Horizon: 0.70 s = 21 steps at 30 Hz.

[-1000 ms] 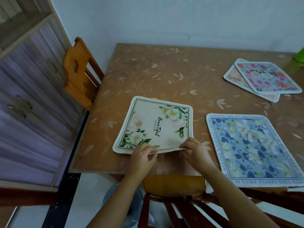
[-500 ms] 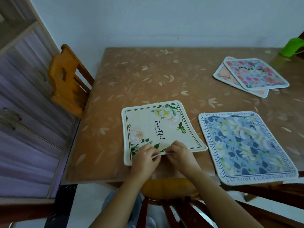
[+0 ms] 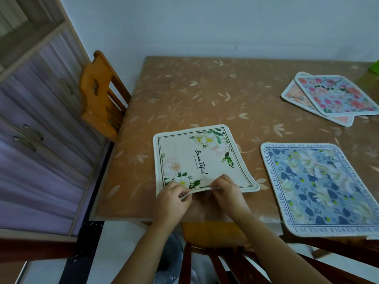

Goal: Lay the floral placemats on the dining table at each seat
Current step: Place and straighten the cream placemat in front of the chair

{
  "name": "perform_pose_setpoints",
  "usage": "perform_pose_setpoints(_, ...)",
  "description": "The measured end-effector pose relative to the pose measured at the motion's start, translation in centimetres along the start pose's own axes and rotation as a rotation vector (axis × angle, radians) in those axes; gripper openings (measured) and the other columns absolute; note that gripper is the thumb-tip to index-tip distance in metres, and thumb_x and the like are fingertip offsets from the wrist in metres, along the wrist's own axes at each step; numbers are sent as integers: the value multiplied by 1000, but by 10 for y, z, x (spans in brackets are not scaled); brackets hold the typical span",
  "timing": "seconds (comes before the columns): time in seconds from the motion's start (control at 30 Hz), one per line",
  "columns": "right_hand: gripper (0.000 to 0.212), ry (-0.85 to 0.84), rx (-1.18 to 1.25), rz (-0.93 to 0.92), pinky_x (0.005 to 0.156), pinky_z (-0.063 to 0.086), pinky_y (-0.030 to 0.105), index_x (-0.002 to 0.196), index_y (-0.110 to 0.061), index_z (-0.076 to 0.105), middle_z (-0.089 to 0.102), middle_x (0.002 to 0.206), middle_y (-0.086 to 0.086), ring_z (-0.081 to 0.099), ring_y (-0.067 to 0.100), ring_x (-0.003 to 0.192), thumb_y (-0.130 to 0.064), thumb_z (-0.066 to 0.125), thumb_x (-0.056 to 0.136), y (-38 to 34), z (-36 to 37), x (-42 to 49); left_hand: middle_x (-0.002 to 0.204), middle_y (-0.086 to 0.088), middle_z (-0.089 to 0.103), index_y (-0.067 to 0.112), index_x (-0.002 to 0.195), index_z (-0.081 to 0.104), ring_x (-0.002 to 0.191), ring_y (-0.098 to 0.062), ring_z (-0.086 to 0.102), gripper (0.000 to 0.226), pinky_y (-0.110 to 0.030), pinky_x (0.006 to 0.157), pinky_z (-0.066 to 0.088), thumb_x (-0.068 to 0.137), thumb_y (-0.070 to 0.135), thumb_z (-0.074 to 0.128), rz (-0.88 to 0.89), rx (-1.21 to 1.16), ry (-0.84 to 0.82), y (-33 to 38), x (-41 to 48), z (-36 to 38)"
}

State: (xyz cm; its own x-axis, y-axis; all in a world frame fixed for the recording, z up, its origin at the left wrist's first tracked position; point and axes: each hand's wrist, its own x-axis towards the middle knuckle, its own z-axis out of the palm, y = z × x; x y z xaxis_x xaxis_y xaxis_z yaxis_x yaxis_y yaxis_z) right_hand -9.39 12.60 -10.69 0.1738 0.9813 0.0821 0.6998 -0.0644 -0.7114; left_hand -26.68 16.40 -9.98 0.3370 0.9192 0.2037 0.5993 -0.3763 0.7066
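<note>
A cream floral placemat (image 3: pixel 196 156) printed "Beautiful" lies on the brown dining table (image 3: pixel 194 93) near its front left corner. My left hand (image 3: pixel 173 198) and my right hand (image 3: pixel 226 191) both pinch its near edge, which is lifted slightly off the table. To the right lies a blue floral placemat (image 3: pixel 322 187), its near edge hanging a little over the table's front. Two more placemats, a pink-flowered one (image 3: pixel 336 95) on top of a peach one (image 3: pixel 292 95), are stacked at the far right.
A wooden chair (image 3: pixel 98 95) stands at the table's left side, next to a cabinet (image 3: pixel 37 130) with purple panels. Another chair's back (image 3: pixel 213 236) is right below my hands at the front edge. A green object (image 3: pixel 375 65) sits at the far right edge.
The cream placemat has been turned clockwise so that its sides run more squarely with the table's edge. Both hands have moved closer together on its near edge.
</note>
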Motion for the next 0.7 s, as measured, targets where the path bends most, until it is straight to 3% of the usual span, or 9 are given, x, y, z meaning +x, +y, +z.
perform_pose_setpoints(0.1,18,-26,-18,-39,71,49,37,79,-1,62,55,88,15,57,32,81,14,58,71,-8,6,7,68,-3,63,12,65,68,58,-18,59,12,-26,51,46,62,3,76,-49,52,37,0,-6,-6)
perform_pose_setpoints(0.27,16,-108,-107,-262,66,42,30,75,-3,59,57,78,14,54,29,75,8,65,66,-28,13,11,69,-4,60,12,64,64,59,-22,56,10,-25,51,39,66,8,73,-78,80,57,3,-5,-2)
perform_pose_setpoints(0.33,13,-151,-103,-319,64,45,33,74,-4,59,57,77,14,55,28,73,6,65,67,-32,15,11,75,-5,61,12,69,64,64,-21,55,8,-25,53,38,72,14,71,-47,95,20,4,-5,1)
perform_pose_setpoints(0.43,11,-170,-109,-308,64,49,38,73,-4,61,59,78,14,57,29,74,3,68,70,-28,8,14,80,-2,61,15,76,65,71,-19,56,4,-24,56,40,75,16,69,26,96,-24,1,-6,-6)
perform_pose_setpoints(0.53,11,-174,-143,-260,66,49,36,74,-3,62,60,79,15,59,32,76,4,70,69,-19,-4,17,77,-5,63,10,76,69,73,-19,58,11,-31,59,50,70,3,74,84,-19,-44,-9,-10,-16)
perform_pose_setpoints(0.7,11,-84,-195,-127,66,50,37,76,-2,65,62,85,15,60,34,81,7,67,71,1,-28,18,78,-5,63,6,77,69,74,-11,60,12,-31,66,53,70,-3,74,93,-187,-70,-15,-13,-16)
